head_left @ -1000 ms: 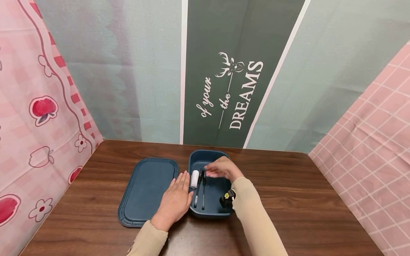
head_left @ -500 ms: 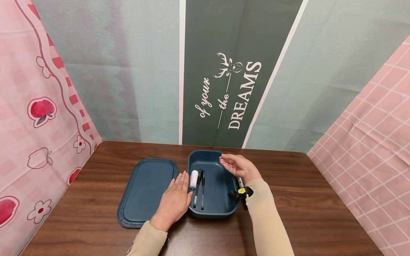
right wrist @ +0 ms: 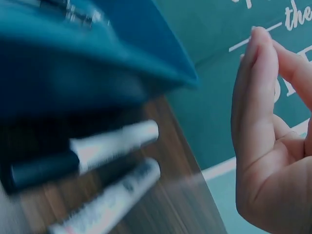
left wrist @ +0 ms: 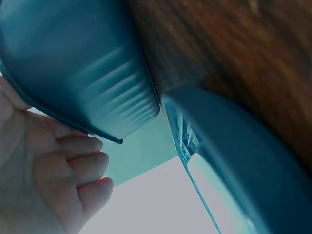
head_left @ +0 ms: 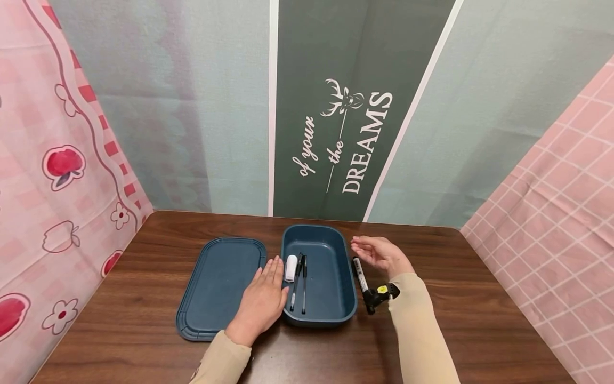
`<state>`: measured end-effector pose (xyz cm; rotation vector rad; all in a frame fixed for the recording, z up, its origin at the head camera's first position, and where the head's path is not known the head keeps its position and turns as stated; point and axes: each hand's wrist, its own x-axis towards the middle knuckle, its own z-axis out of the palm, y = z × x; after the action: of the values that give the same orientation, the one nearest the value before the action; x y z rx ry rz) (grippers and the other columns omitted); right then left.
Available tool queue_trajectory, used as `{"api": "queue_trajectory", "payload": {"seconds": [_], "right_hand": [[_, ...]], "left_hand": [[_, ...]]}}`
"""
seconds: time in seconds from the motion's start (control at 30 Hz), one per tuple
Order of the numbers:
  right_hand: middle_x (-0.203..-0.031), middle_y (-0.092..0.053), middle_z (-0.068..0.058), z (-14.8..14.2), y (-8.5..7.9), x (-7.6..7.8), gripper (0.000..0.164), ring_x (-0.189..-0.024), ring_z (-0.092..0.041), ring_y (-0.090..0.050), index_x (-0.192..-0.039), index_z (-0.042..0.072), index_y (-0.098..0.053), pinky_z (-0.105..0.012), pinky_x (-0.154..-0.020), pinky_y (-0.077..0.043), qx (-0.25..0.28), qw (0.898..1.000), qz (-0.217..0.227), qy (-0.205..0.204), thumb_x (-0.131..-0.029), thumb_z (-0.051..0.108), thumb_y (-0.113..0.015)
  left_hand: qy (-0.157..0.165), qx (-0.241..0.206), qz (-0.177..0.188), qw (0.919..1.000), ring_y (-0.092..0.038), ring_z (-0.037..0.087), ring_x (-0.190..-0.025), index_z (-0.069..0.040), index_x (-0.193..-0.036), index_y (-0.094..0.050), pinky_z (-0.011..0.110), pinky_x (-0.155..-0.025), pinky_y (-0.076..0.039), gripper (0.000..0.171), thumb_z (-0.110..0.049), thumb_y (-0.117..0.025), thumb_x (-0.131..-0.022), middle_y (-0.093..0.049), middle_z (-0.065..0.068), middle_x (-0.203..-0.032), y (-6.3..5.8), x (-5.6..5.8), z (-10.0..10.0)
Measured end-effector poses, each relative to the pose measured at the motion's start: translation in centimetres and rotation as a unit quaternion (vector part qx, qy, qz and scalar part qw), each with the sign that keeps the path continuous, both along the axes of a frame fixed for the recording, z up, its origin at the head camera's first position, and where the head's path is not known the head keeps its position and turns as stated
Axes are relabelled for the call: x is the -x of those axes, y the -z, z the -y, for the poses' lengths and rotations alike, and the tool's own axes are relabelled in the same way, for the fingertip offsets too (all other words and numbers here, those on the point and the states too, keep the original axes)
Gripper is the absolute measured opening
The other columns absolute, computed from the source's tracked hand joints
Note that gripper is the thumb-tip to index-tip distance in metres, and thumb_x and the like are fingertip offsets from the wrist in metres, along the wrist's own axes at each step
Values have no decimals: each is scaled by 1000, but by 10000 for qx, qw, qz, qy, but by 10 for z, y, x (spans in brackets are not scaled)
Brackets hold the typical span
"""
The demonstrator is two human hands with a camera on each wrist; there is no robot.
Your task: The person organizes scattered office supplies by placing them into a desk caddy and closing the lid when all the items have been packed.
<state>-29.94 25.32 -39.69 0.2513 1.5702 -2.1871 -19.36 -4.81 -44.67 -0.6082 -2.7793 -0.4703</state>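
My left hand (head_left: 261, 301) lies against the left rim of a dark blue plastic box (head_left: 354, 306), fingers straight. In the left wrist view its fingers (left wrist: 90, 163) touch the box's rim. Inside the box, along the left side, are two slim pens, a left pen (head_left: 296, 282) and a right pen (head_left: 304, 285), with a small white rounded object (head_left: 290, 268) beside them. My right hand (head_left: 384, 255) hovers right of the box, holding nothing. Below it on the table lies a marker (head_left: 360, 274); the right wrist view shows a black-capped marker (right wrist: 119, 146) and a second white marker (right wrist: 114, 204).
A flat dark blue lid (head_left: 223, 288) lies left of the box on the brown wooden table (head_left: 455, 298). Printed cloth hangs behind the table, and pink cloth (head_left: 551, 213) hangs at both sides.
My right hand has moved right, from over the box's inside across its right rim to above the table, uncovering a marker there. The left hand has stayed in place.
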Motion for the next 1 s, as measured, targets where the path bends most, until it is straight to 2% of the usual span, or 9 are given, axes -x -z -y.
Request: {"api": "queue_trajectory", "payload": {"seconds": [0.1,0.17,0.33,0.4,0.53,0.6,0.67,0.87,1.0], "right_hand": [[-74,-69,-8,-6,5,-2,24,-66,-11,-68,-83,1,-72,-20,-65,-55,-910,9956,-206,-109,-95,-2,-51],[-73,-69,-8,-9,8,-5,15,-63,-10,-67,-91,-7,-70,-21,-62,-55,-1625,9857,-352,-257,-92,-2,-56],[-62,-66,-9,-9,14,-11,19,-52,-9,-63,-93,-21,-63,-23,-54,-55,-3262,9410,-698,-576,-86,-4,-59],[-57,-64,-8,-7,15,-13,15,-49,-10,-61,-80,-17,-65,-24,-51,-54,-4052,9075,-920,-610,-83,-3,-62],[-54,-62,-9,-3,16,-15,18,-48,-16,-61,-63,-6,-65,-29,-51,-55,-5485,8238,-1267,-667,-78,3,-71],[-55,-61,-10,-1,16,-17,20,-49,-18,-61,-61,-3,-65,-30,-51,-55,-5857,7979,-1269,-650,-77,6,-73],[-56,-61,-11,1,18,-17,20,-49,-18,-61,-62,-4,-65,-30,-52,-55,-5960,7899,-1280,-668,-78,7,-72],[-53,-60,-9,5,23,-18,22,-46,-17,-59,-60,-3,-65,-27,-48,-52,-6038,7814,-1401,-724,-76,9,-74],[-51,-59,-8,5,28,-18,25,-44,-14,-55,-57,-1,-65,-25,-45,-46,-6249,7619,-1460,-879,-76,11,-75]], "left_hand": [[-5,7,4,10000,-39,35,-131,10,-136,-42,46,-106,-33,55,-24,-55,-95,-40,24,-142,0,0,0],[-16,17,11,10000,-39,34,-132,10,-136,-42,45,-107,-33,55,-24,-54,-95,-40,24,-142,0,0,0],[-24,29,-4,10000,-39,34,-132,10,-136,-42,44,-107,-33,55,-24,-54,-95,-40,24,-142,-1,0,0],[-23,21,-1,10000,-39,34,-132,10,-136,-42,45,-107,-33,55,-24,-54,-95,-40,24,-142,-1,0,-1],[-32,8,26,10000,-38,34,-132,10,-136,-42,45,-107,-33,55,-24,-55,-95,-39,24,-142,-1,1,-1],[-28,19,35,10000,-38,34,-132,10,-137,-42,45,-107,-33,55,-24,-54,-95,-39,24,-142,-1,1,-1],[-26,30,43,10000,-38,34,-132,10,-137,-42,45,-107,-33,55,-24,-54,-95,-39,24,-142,-1,1,-1],[-33,27,65,10000,-38,34,-132,10,-136,-42,45,-107,-33,55,-24,-54,-95,-40,24,-142,0,1,-1],[-29,47,85,9999,-38,34,-132,10,-137,-42,44,-107,-33,55,-24,-54,-95,-39,24,-143,0,1,0]]}}
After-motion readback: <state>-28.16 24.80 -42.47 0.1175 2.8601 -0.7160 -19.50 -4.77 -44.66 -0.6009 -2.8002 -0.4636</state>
